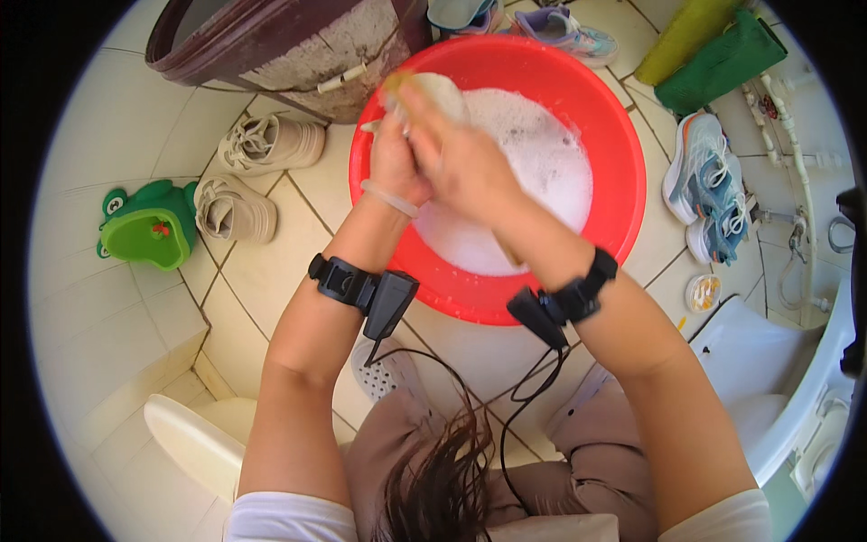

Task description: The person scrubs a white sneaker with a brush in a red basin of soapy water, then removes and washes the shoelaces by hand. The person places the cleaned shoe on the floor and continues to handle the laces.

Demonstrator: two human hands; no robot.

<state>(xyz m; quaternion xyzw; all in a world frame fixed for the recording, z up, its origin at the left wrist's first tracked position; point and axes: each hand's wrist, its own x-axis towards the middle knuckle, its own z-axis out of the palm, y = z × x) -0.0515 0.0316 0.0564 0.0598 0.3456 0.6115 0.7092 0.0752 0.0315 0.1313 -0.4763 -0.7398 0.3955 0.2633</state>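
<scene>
Over a red plastic basin of sudsy water, both my hands are close together. My left hand grips a pale item, apparently a shoe, near the basin's far left rim. My right hand is closed around a yellowish tool, probably a scrub brush, against the pale item. Motion blur hides its exact shape and the contact between them. Below my right wrist, a tan edge of something shows against the foam; what it belongs to is hidden.
Beige sneakers stand left of the basin beside a green frog-shaped urinal. A large dark tub is at the far left. Blue-grey sneakers and a small round container lie right. Cables hang from my wrist devices.
</scene>
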